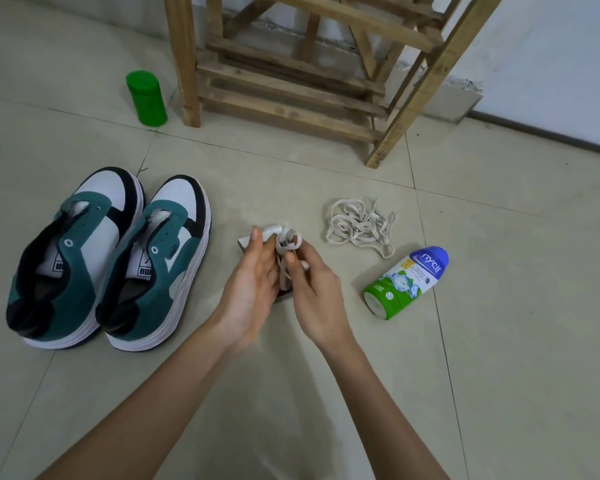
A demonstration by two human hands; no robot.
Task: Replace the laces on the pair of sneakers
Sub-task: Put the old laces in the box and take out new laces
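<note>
Lace bundle (288, 240) pinched at frame centre, sneakers (108, 258) at left.
Left hand (257, 275) fingers grip its card (245, 241), right hand (314, 289) fingers pinch the lace; bottle (406, 284) at right reads "nycil GERM EXPERT".

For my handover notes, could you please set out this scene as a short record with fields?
shoes: sneakers side by side on the floor, no laces in the eyelets
floor heap: loose laces in a tangle, apart from the hands
in hand: lace bundle between both hands
left: left hand holds the card behind the bundle
right: right hand pinches the lace bundle
nearby: powder bottle on its side; green container upright beside the wooden stool
</note>
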